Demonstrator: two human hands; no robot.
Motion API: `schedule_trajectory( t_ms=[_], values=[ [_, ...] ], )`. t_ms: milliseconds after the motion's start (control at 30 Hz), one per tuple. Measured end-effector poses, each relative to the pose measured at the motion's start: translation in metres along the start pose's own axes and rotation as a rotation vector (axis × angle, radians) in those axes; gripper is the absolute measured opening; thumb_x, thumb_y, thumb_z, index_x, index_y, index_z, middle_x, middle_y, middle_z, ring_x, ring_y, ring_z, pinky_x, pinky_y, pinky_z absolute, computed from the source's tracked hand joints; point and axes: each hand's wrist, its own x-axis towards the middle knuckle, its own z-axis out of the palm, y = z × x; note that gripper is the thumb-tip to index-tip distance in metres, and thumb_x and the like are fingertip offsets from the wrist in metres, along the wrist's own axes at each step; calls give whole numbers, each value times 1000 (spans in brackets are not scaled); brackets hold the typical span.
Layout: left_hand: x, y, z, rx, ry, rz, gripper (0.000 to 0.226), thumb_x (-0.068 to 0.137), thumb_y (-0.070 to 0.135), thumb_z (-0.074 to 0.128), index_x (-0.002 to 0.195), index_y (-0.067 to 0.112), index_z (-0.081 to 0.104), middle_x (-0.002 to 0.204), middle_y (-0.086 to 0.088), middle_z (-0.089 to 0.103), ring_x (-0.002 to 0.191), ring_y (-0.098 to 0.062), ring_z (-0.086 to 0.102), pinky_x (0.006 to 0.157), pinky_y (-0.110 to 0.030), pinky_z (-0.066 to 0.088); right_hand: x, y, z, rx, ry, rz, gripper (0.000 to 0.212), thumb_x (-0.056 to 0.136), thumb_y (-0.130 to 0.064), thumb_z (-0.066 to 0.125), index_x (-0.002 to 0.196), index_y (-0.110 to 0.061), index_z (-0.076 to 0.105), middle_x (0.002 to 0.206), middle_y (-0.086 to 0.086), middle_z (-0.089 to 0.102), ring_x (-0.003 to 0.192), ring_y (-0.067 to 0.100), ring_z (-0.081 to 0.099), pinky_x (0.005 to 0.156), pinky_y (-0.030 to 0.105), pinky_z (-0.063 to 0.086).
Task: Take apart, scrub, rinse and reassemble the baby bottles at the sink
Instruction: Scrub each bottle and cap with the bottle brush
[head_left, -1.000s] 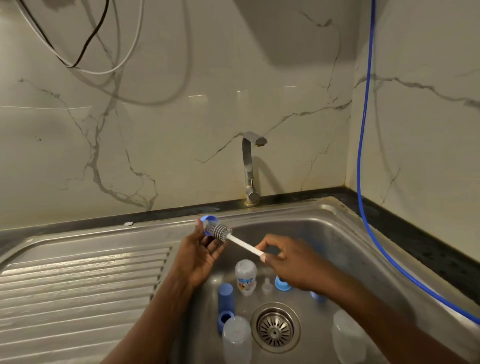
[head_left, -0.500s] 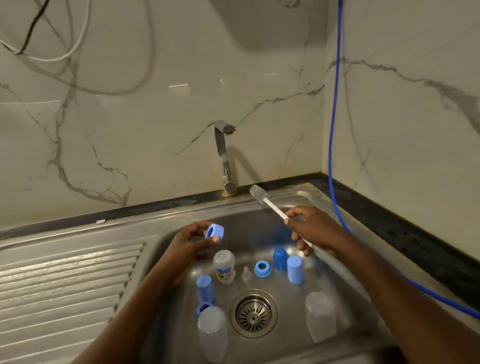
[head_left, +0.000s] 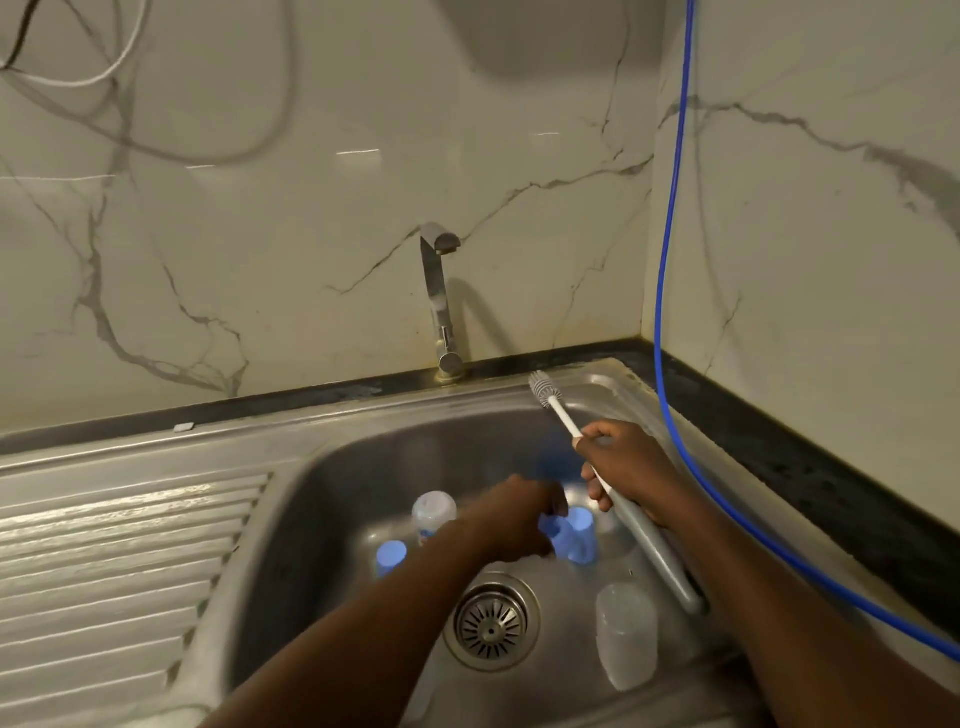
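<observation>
Steel sink (head_left: 363, 410), seen from above. The right hand (head_left: 631, 467) curls round the white shaft of the bottle brush (head_left: 561, 415): bristle head up near the back rim, grey handle running down beside the forearm. The left hand (head_left: 519, 519), motion-blurred, is low over the blue caps (head_left: 577, 538) on the basin floor; its grip cannot be told. A labelled bottle (head_left: 434, 512) stands to its left. A clear bottle (head_left: 626, 642) lies right of the drain (head_left: 491, 621).

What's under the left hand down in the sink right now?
Two light blue caps show just past the left hand, standing on the sink floor. The hand is blurred and hides what lies beneath it, so whether it grips a cap cannot be seen.
</observation>
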Motion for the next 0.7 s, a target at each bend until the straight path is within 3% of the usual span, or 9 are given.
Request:
schedule_trajectory(
  t_ms=[133, 367, 533, 700],
  values=[
    [16, 10, 16, 133, -49, 49, 45, 80, 20, 78, 121, 24, 61, 122, -4, 64, 110, -26, 60, 82, -34, 46, 3, 0, 1, -22, 42, -4, 12, 97, -16, 52, 87, -19, 58, 63, 9, 60, 39, 14, 51, 39, 24, 42],
    [27, 29, 36, 131, -126, 159, 40, 87, 21, 72, 125, 20, 59, 121, -7, 63, 112, -26, 58, 91, -42, 49, 5, 1, 3, -44, 71, -15, 10, 97, -17, 54, 89, -22, 58, 63, 9, 60, 36, 12, 50, 37, 23, 42],
    [32, 33, 47, 222, -149, 222, 43, 88, 20, 71, 129, 20, 57, 117, -7, 64, 107, -25, 58, 74, -32, 40, 5, 2, 4, -60, 74, -19, 8, 96, -17, 55, 91, -20, 59, 63, 8, 60, 35, 11, 49, 37, 22, 42],
    [34, 31, 55, 239, -155, 236, 42, 89, 12, 68, 129, 17, 57, 112, -10, 64, 100, -26, 62, 70, -28, 38, 6, 2, 5, -69, 68, -12, 5, 97, -18, 55, 98, -17, 59, 63, 8, 60, 38, 13, 50, 39, 23, 43]
  ],
)
